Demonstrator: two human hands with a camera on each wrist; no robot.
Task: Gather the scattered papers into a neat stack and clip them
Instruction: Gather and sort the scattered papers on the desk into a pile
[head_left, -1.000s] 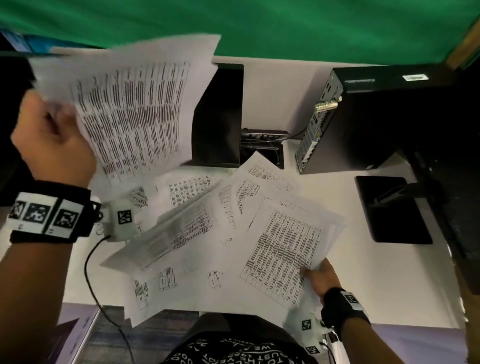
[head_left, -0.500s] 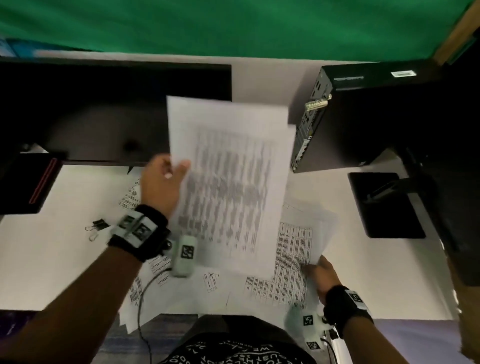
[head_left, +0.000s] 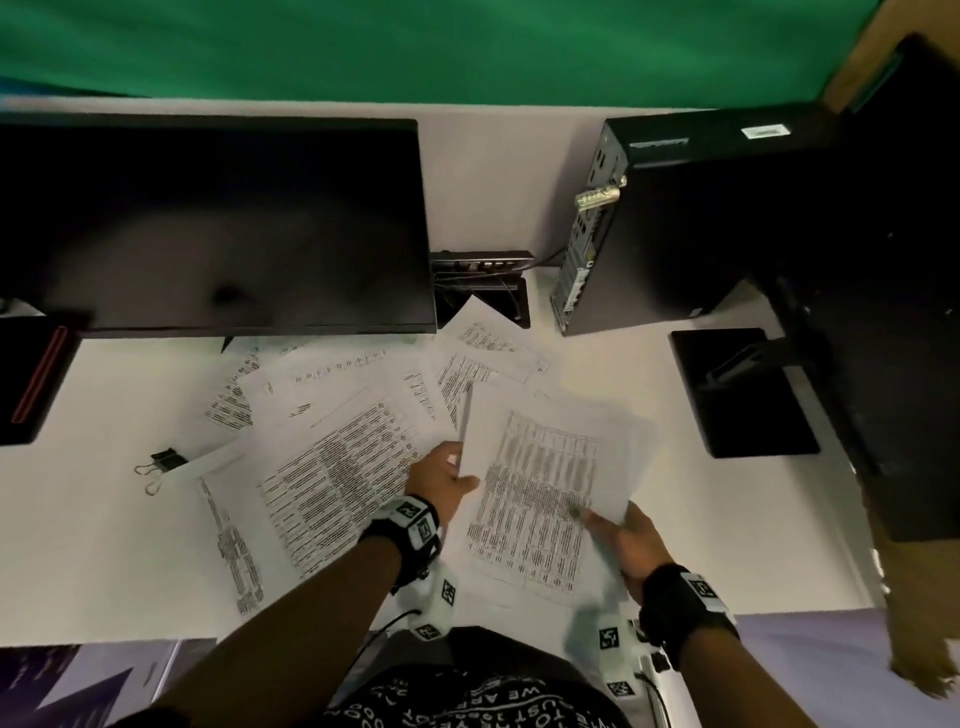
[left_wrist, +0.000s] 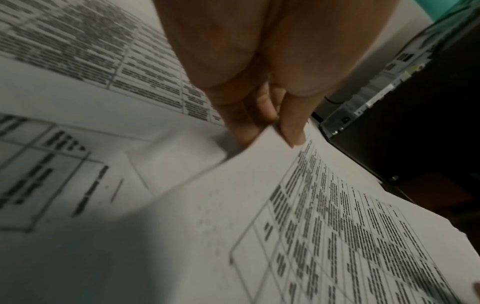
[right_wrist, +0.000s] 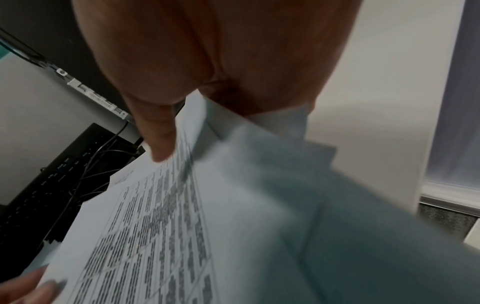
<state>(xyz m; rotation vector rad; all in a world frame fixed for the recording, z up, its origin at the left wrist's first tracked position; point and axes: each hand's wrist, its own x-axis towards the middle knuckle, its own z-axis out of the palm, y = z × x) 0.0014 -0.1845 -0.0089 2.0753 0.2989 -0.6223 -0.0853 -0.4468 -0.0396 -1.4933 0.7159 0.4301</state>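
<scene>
**A:** From overhead, the left hand (head_left: 441, 478) pinches the near-left edge of the top sheet (head_left: 540, 488), and the right hand (head_left: 626, 538) pinches the gathered pile (head_left: 631, 447) at its near-right corner. Pile sits right of center on the bench (head_left: 93, 545). The loose papers (head_left: 332, 467) are fanned out to the left, and the binder clip (head_left: 167, 461) is way off beyond them. My worry: the pile edges look staggered, so clipping now would lock in a crooked stack.

**B:** Left wrist cam backs that up. Thumb and fingers (left_wrist: 292, 131) nip just the corner of that sheet (left_wrist: 337, 226), which is a thin hold. Paper's floppy, so I reckon a quick move could let it slide out or crease.

**A:** Right wrist cam: thumb (right_wrist: 158, 133) on top, the other fingers hidden under the pile (right_wrist: 259, 205), so it's a pinch there too. Several layers poke out unevenly near the palm. Guessing the bottom ones could slip free if the hold loosens. It's blurry though.

**B:** Also the computer tower (head_left: 675, 223) is near the far edge, so sheets could snag on it.
</scene>
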